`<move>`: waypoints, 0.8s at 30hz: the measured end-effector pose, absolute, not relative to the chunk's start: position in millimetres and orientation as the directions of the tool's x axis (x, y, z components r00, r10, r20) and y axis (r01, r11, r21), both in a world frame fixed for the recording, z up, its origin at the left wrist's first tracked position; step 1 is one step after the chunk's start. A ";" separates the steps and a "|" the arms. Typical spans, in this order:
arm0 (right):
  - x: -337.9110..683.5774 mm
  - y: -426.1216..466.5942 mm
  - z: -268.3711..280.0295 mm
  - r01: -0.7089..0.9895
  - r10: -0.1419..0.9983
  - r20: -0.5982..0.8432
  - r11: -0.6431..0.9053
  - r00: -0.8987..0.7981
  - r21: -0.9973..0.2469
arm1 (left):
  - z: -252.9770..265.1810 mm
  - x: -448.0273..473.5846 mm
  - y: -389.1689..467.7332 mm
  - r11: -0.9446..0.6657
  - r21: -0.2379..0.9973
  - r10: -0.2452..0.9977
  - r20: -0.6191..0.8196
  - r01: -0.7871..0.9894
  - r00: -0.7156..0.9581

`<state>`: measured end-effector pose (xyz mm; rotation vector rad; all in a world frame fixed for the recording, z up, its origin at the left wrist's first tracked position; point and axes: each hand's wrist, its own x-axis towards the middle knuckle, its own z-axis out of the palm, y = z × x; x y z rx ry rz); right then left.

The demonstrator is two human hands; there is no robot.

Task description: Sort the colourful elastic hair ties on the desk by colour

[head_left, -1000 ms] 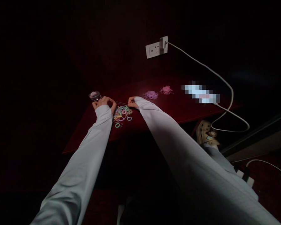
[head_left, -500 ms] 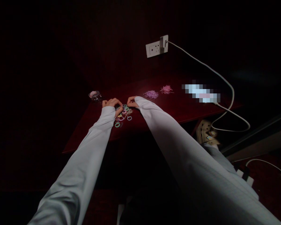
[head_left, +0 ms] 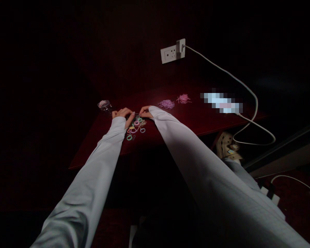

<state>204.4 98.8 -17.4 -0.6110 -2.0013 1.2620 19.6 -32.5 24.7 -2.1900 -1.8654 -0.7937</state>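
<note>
On the dark red table lies a loose pile of small coloured rings that look like hair ties (head_left: 133, 131), in green, pink, purple and pale blue, with thin pale bands among them. My left hand (head_left: 122, 113) is over the pile's left side, thumb and forefinger brought together; anything between them is too small to make out. At the far right of the pile, my right hand (head_left: 145, 112) has its fingers pinched low by the rings. Whatever it grips is hidden or too small to name. Long pale sleeves cover both wrists.
Behind my left hand stands a clear jar (head_left: 105, 105) with something pale on top. Purple strips (head_left: 166, 104) and pink strips (head_left: 183, 99) lie in two heaps to the right. A white cable (head_left: 229, 73) runs from the wall socket (head_left: 168, 54) to a blurred-out device (head_left: 222, 102).
My left thumb and forefinger have shifted slightly up and left, uncovering more of the rings. The right hand has moved only a little left.
</note>
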 end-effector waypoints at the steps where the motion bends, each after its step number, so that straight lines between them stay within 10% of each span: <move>1: 204.9 98.7 -17.2 0.029 0.693 0.297 0.416 -0.657 -0.909 | 25.0 20.5 -33.4 -0.208 0.223 0.870 0.487 0.952 0.076; 24: 208.8 94.5 -8.8 0.039 0.721 0.277 0.388 -0.635 -0.921 | 24.3 16.6 -34.4 -0.280 0.202 0.853 0.502 0.939 0.147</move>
